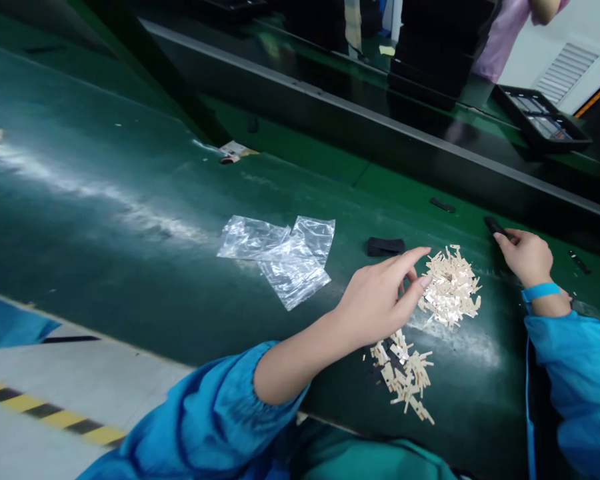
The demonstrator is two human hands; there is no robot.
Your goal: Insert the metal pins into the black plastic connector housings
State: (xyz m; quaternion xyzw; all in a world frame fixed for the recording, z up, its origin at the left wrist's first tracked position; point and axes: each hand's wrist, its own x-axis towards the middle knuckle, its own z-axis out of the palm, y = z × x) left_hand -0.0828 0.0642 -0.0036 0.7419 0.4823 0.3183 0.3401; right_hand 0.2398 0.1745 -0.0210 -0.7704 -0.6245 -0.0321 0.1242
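My left hand [377, 297] reaches over the left edge of a heap of small pale, flat pieces [453, 290]. Its thumb and forefinger are apart, with nothing visible between them. My right hand [527, 257], a blue band around its wrist, pinches a small black strip [494, 227] at the right. Just beyond my left hand lies a stack of black strips [385, 247]. A smaller, looser scatter of pale pieces [407, 377], mixed with some dark bits, is nearer my body, partly below my left wrist.
Clear plastic bags [295, 260] lie flat on the green table [155, 280]. A single black strip [443, 205] and another dark piece [579, 262] are near the raised black ledge [405, 133]. Behind it are a black tray [540, 119] and a person in a pink sleeve [505, 37].
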